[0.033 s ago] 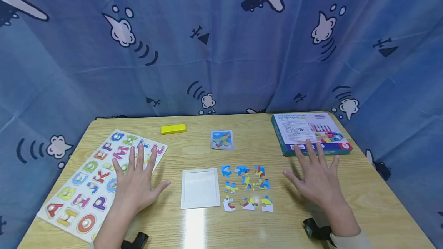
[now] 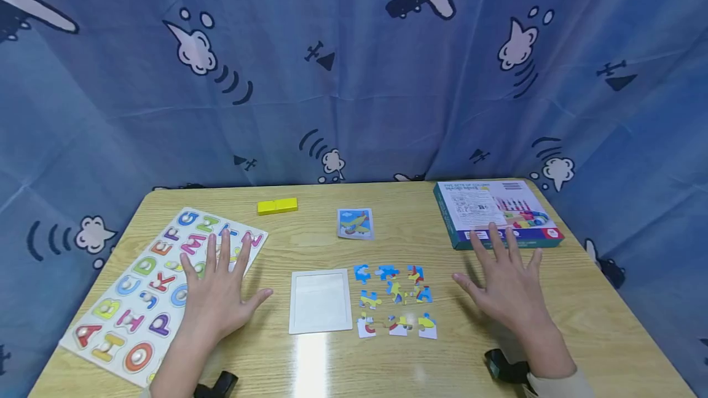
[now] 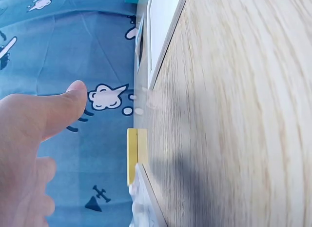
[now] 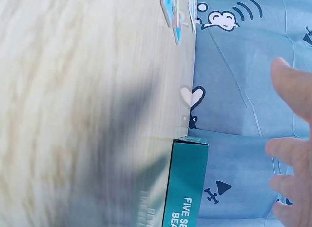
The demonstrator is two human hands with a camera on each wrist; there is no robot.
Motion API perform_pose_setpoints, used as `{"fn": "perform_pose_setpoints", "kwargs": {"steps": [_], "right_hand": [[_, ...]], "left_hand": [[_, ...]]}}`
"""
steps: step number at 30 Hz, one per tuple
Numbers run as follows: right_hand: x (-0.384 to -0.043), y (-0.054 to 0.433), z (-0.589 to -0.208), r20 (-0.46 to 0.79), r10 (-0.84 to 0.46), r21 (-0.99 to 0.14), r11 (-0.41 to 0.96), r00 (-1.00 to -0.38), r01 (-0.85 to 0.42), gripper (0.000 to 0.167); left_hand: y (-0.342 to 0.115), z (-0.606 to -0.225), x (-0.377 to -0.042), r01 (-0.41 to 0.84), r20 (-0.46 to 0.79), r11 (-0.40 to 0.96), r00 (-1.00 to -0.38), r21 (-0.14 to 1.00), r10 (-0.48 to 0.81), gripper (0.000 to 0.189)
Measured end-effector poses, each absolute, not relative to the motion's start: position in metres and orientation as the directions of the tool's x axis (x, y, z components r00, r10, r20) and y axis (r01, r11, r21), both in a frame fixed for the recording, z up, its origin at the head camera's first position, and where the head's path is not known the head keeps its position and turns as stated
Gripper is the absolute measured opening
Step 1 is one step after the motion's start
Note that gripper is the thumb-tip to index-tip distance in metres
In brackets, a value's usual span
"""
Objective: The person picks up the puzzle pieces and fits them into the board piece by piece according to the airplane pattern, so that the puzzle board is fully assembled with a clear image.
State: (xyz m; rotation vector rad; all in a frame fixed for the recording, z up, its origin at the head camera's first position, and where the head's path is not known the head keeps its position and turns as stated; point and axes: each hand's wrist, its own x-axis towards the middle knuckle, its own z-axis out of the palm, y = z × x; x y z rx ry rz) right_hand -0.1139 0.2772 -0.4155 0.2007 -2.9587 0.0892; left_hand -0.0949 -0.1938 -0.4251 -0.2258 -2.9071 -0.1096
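Observation:
My left hand (image 2: pixel 218 300) is held with fingers spread, overlapping the right part of a white alphabet board (image 2: pixel 142 283) in the head view. Its thumb points toward a square white puzzle tray (image 2: pixel 319 301). Nothing is in its grasp; the left wrist view shows the hand (image 3: pixel 34 134) raised above the table. My right hand (image 2: pixel 511 296), likewise spread and holding nothing, hovers just in front of a teal-sided game box (image 2: pixel 500 210). Between the hands, right of the tray, lie several loose jigsaw pieces (image 2: pixel 388 272) in rough rows, coloured blue, yellow, red and white.
Behind the tray lies a small picture card (image 2: pixel 356 224) of a yellow aeroplane. A yellow block (image 2: pixel 277 206) sits at the back, beyond the alphabet board. The wooden table (image 2: pixel 459 361) ends at a blue patterned curtain (image 2: pixel 354 78). Both wrists carry black camera mounts (image 2: pixel 506 368).

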Motion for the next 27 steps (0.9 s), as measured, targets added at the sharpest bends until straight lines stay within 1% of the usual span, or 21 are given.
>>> {"fn": "perform_pose_setpoints", "kwargs": {"steps": [14,21,27], "right_hand": [[-0.111,0.275,-0.42,0.161,-0.113,-0.074,0.989,-0.981,-0.126,0.085],[-0.115,0.263,-0.419,0.159,-0.163,-0.068,0.982,-0.974,-0.176,0.086],[-0.121,0.244,-0.419,0.154,-0.237,-0.09,0.963,-0.959,-0.253,0.081]], "left_hand": [[-0.188,-0.426,-0.097,0.186,0.227,0.982,-0.959,0.045,0.171,0.101],[-0.179,-0.429,-0.095,0.215,0.207,0.975,-0.958,0.062,0.198,0.098],[-0.165,-0.439,-0.091,0.245,0.179,0.967,-0.957,0.066,0.23,0.095]]}}
